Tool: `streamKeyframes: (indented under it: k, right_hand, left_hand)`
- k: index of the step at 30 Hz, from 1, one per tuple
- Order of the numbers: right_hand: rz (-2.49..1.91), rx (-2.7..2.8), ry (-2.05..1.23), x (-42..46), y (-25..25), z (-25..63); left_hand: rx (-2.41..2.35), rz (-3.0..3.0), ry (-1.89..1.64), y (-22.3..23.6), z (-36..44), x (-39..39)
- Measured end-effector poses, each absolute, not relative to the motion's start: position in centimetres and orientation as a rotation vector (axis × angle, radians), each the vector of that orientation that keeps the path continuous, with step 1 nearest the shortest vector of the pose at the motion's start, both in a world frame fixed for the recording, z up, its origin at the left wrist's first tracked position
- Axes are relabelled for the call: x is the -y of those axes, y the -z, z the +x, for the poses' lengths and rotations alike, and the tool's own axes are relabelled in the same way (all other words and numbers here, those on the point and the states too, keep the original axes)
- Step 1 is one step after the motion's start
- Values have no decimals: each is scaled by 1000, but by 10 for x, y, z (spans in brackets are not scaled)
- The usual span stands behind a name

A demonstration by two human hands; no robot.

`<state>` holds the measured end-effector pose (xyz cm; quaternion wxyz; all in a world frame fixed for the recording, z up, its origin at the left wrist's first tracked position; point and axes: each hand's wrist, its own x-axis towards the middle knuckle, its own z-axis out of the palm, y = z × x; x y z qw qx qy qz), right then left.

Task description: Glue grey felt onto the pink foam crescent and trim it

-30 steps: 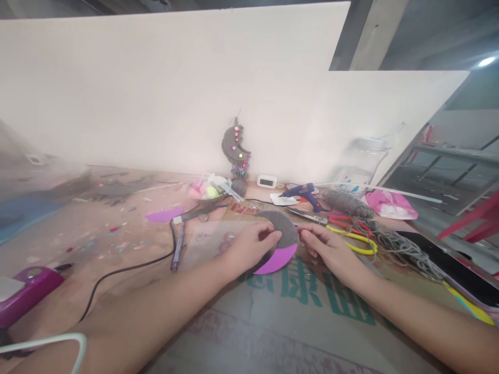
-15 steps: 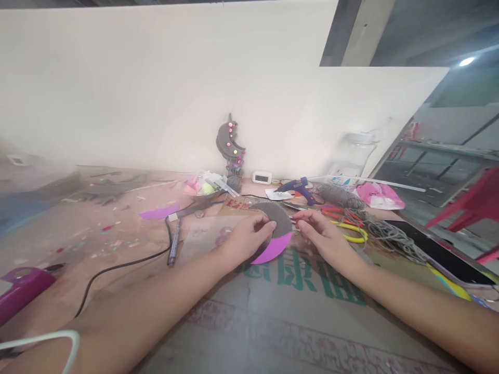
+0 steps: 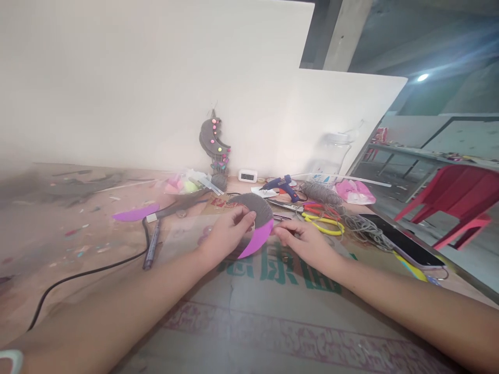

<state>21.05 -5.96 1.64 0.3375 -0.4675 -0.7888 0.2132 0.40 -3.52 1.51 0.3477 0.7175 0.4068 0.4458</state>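
My left hand (image 3: 228, 231) grips a crescent-shaped piece (image 3: 259, 208) between thumb and fingers, near the middle of the view. Grey yarn covers its upper part, while the lower tip (image 3: 257, 240) is bare purple. Close against the right edge of the crescent, my right hand (image 3: 298, 236) is closed in a pinch; whatever lies between its fingertips is too small to make out. Under both hands spreads a printed brown sheet (image 3: 265, 317) with green characters.
Behind stand a decorated grey crescent (image 3: 210, 137), a small digital clock (image 3: 248, 175) and a blue glue gun (image 3: 281, 186). To the right lie yellow-handled scissors (image 3: 325, 227), grey yarn (image 3: 364, 228) and a phone (image 3: 405, 241). A marker (image 3: 152, 246) and purple piece (image 3: 134, 212) lie left.
The camera view has turned to the right, so everything appears further left. My right hand has come closer to the crescent's purple edge. My left hand keeps its hold.
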Motion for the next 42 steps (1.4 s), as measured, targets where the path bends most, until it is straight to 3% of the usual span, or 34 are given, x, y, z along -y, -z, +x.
streamKeyframes:
  k: [10, 18, 27, 35, 42]
  right_hand:
    - [-1172, 1939, -782, 57, -16, 205]
    - [-1101, 1813, -377, 62, -19, 209]
    - [-1114, 1806, -378, 60, -13, 206]
    - [-840, 2138, 174, 64, -14, 217]
    - [-772, 2362, 560, 56, -12, 222]
  left_hand:
    - [-1031, 1892, -1109, -17, 5, 40]
    - [-1020, 1897, -1123, -18, 7, 46]
    - [-1054, 2150, -1038, -22, 4, 51]
    - [-909, 1981, -1127, -17, 0, 53]
    - [-915, 1773, -944, -17, 2, 47]
